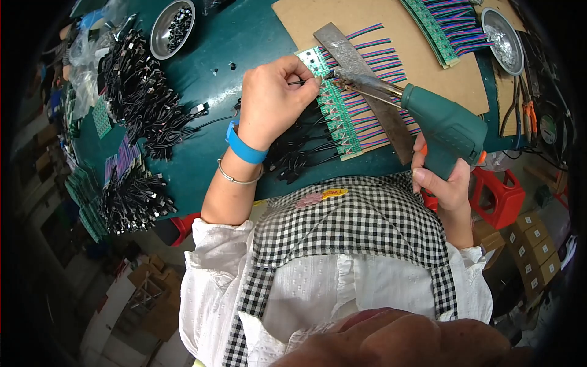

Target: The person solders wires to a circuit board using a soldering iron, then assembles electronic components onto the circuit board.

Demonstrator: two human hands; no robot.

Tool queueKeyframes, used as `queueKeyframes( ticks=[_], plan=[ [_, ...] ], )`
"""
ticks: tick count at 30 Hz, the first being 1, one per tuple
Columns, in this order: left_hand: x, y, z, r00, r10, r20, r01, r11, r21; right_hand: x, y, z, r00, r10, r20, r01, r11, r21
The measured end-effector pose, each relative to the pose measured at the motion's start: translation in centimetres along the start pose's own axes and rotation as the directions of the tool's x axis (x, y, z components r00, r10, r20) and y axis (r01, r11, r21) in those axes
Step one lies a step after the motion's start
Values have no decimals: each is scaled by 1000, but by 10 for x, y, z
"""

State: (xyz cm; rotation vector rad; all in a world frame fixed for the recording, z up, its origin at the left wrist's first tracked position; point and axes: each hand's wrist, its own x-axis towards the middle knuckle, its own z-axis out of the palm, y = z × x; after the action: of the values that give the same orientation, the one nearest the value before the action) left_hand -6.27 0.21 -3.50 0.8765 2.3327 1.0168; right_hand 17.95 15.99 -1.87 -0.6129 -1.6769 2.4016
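My left hand is closed in a pinch on the thin end of a black cable, over a strip of green circuit boards. In my right hand is a green soldering gun, gripped by its handle. Its metal tip reaches the strip just right of my left fingertips; whether it touches the joint is too small to tell. Striped ribbon wires run out from the strip's right side. A flat metal bar lies across them. Black cables extend from the strip's lower left part.
Bundled black cables pile up at the left. A metal bowl of small black parts stands at the back left, another bowl at the far right. More wired boards lie on the cardboard. Orange-handled pliers lie right.
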Motion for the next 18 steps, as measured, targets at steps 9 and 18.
queueKeyframes(
  ticks=[9,18],
  plan=[
    [5,-2,0,999,11,31,-11,1000,-18,4,-9,7,989,26,-142,-30,999,-27],
    [3,-1,-2,999,-10,45,13,998,-66,5,-14,11,987,-21,-157,19,1000,-12]
  ],
)
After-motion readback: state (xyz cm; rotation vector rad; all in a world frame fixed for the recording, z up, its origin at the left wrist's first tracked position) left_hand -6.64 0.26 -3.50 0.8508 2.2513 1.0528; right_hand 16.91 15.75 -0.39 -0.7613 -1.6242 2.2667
